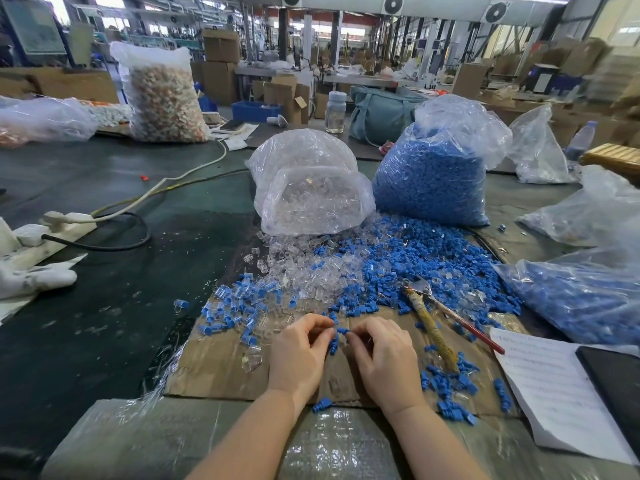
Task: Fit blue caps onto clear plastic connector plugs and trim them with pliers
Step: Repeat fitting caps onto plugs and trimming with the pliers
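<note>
Over the cardboard sheet (214, 368) on the bench, the left hand (298, 351) and right hand (384, 355) met with curled fingers, the right pinching a blue cap (343, 330), pliers (433, 313) just right, loose caps and clear plugs (304, 271) heaped beyond.

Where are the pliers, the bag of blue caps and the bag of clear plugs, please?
pliers (429, 322): head view, on the wrapped handle.
bag of blue caps (433, 181): head view, on its blue-filled front.
bag of clear plugs (308, 195): head view, on its front.
</note>
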`<control>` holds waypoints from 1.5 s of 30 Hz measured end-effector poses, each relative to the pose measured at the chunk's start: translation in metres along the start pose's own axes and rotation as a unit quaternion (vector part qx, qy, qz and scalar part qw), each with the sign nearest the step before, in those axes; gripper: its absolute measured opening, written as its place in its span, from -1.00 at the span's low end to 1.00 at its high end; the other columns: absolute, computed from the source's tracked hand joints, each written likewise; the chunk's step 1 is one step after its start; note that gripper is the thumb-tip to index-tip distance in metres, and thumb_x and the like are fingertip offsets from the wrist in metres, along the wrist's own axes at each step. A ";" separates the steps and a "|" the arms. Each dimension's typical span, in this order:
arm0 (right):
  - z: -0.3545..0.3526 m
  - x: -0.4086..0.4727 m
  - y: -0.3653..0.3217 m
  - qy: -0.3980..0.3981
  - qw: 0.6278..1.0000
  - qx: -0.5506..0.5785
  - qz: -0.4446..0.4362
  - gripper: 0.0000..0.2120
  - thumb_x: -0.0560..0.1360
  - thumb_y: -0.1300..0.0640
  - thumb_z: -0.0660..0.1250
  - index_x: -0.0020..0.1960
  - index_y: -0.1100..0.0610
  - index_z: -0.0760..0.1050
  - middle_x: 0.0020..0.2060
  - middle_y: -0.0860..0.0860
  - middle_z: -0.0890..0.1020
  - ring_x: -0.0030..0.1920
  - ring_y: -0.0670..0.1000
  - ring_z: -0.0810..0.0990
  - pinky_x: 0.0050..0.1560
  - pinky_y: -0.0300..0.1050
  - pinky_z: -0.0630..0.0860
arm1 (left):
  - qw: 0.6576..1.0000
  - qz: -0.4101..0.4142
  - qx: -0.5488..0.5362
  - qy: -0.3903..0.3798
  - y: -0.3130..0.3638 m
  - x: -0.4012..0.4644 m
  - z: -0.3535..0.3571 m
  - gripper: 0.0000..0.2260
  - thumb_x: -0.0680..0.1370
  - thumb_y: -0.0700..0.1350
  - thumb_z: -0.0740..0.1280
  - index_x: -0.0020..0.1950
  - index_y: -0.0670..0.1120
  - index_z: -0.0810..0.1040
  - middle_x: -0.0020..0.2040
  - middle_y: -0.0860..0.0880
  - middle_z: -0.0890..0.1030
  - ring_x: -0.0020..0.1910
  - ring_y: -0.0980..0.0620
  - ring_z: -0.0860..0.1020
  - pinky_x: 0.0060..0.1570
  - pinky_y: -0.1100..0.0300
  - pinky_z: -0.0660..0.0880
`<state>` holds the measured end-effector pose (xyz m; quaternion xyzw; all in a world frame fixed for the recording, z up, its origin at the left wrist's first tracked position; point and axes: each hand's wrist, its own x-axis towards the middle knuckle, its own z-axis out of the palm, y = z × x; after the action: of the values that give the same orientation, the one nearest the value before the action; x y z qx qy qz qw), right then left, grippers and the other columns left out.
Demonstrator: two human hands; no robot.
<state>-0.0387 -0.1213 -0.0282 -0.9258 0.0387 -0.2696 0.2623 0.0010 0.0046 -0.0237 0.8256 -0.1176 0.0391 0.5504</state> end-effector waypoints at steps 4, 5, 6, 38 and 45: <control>-0.001 0.000 -0.001 0.007 1.000 -0.004 -0.002 -0.84 0.41 0.17 0.45 -0.26 0.06 0.49 -0.33 -0.13 0.52 -0.25 -0.02 0.50 -0.17 -0.10 0.33 | 1.000 -0.004 -0.001 -0.009 -0.002 0.001 0.000 -0.85 0.48 -0.18 0.39 -0.15 0.09 0.59 -0.24 0.19 0.60 -0.21 0.30 0.54 -0.20 0.54 0.41; -0.001 0.000 -0.001 0.011 1.000 -0.005 -0.005 -0.83 0.39 0.18 0.46 -0.28 0.06 0.48 -0.34 -0.12 0.53 -0.26 -0.01 0.50 -0.18 -0.10 0.33 | 1.000 -0.004 -0.001 -0.015 -0.002 0.001 0.001 -0.86 0.48 -0.18 0.39 -0.15 0.08 0.60 -0.24 0.18 0.61 -0.22 0.28 0.55 -0.19 0.53 0.41; -0.001 0.000 -0.002 0.015 1.000 -0.007 -0.009 -0.82 0.37 0.18 0.48 -0.29 0.06 0.48 -0.36 -0.11 0.54 -0.28 -0.01 0.51 -0.19 -0.11 0.32 | 1.000 -0.004 -0.003 -0.024 -0.003 0.001 0.001 -0.86 0.48 -0.18 0.39 -0.15 0.08 0.60 -0.24 0.18 0.61 -0.22 0.29 0.55 -0.19 0.53 0.42; -0.004 0.000 0.001 -0.006 0.995 0.079 -0.056 -0.81 0.37 0.25 0.48 -0.02 0.10 0.66 -0.16 -0.04 0.59 -0.11 -0.02 0.54 -0.11 -0.04 0.56 | 1.000 -0.022 -0.010 -0.020 0.001 0.001 -0.001 -0.89 0.46 -0.14 0.42 -0.18 0.08 0.58 -0.26 0.13 0.62 -0.25 0.29 0.56 -0.24 0.48 0.46; -0.008 0.002 0.000 0.031 0.999 0.007 -0.043 -0.74 0.36 0.17 0.51 0.03 0.12 0.62 -0.11 -0.03 0.60 -0.06 0.00 0.55 0.04 -0.04 0.47 | 0.998 -0.052 -0.013 -0.028 0.002 0.006 -0.003 -0.91 0.45 -0.15 0.43 -0.18 0.03 0.58 -0.25 0.10 0.62 -0.24 0.23 0.56 -0.27 0.49 0.45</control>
<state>-0.0411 -0.1260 -0.0215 -0.9159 0.0051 -0.3090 0.2561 0.0060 0.0053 -0.0198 0.8240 -0.0905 -0.0147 0.5591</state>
